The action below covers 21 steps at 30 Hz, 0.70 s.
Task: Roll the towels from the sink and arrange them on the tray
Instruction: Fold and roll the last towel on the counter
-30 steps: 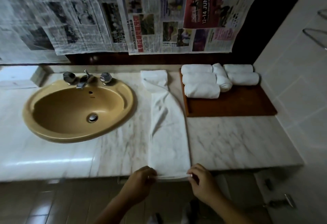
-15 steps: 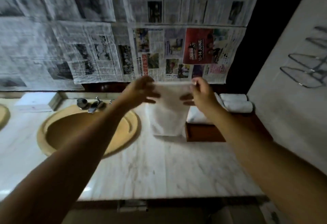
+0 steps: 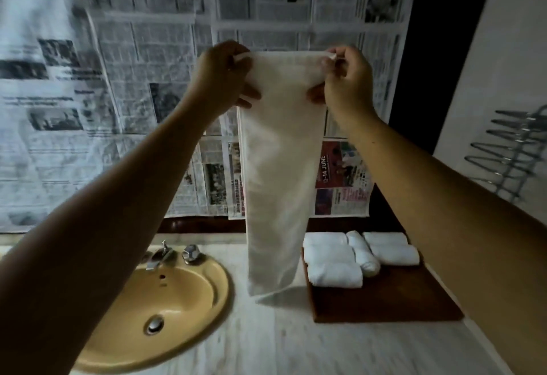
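A long white towel [image 3: 278, 173] hangs in the air, folded into a narrow strip. My left hand [image 3: 220, 77] pinches its top left corner and my right hand [image 3: 346, 78] pinches its top right corner. The towel's bottom end hangs just above the marble counter [image 3: 296, 342], between the sink and the tray. Several rolled white towels [image 3: 334, 275] lie at the back of the brown wooden tray [image 3: 393, 303] on the right. The yellow sink [image 3: 165, 309] on the left holds no towel.
Chrome tap and handles [image 3: 165, 253] stand behind the basin. Newspaper sheets [image 3: 148, 108] cover the wall behind the counter. A metal wire rack [image 3: 512, 149] hangs on the right wall.
The towel lay flat on the counter with both hands at its near end. Both hands have lifted that end high, so the towel now hangs straight down.
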Available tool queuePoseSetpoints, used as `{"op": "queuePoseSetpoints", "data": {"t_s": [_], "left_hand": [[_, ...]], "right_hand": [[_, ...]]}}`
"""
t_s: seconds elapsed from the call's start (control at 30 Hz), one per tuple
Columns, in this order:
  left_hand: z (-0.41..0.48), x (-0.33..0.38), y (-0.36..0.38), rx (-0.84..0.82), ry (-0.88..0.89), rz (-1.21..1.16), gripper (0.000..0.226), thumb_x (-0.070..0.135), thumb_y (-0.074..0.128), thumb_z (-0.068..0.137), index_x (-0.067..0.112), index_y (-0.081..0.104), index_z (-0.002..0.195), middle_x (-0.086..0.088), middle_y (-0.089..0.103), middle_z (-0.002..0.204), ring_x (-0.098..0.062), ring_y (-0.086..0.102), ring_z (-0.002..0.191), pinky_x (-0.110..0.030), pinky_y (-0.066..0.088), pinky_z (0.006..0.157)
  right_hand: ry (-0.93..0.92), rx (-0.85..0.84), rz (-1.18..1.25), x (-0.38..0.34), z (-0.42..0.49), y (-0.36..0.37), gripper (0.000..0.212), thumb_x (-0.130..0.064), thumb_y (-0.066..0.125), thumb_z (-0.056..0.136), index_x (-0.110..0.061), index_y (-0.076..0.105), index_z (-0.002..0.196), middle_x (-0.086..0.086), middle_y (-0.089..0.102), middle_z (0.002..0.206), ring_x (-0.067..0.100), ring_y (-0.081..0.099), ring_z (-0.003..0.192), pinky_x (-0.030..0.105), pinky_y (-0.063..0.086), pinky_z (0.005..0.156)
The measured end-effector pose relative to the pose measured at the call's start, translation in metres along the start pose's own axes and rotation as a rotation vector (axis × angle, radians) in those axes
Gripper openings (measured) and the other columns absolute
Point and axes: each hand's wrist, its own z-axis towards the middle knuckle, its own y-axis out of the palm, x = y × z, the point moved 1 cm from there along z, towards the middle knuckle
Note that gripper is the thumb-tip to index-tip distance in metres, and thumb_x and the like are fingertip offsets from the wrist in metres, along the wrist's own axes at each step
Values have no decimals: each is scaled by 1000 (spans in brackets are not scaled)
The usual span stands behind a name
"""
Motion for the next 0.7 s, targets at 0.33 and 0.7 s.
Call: {"op": "queuePoseSetpoints", "data": {"t_s": [0.33,0.7], "left_hand": [[42,-10,9,-171,-236,24,23,20,45,108,13,52,128,-18,62,115,-31,77,80,-42,64,70],[81,-85,47,5,-97,193,18,15,58,102,10,59,119,5,61,95,2,68,75,-26,62,76]], "right_hand": [[6,-145,-217,17,40,12,8,-20,51,102,-19,57,106,-12,54,92,2,57,83,11,47,66],[157,-303,-138,85,54,32,6,-24,46,106,-24,52,107,6,60,118,20,67,96,26,59,73]]}}
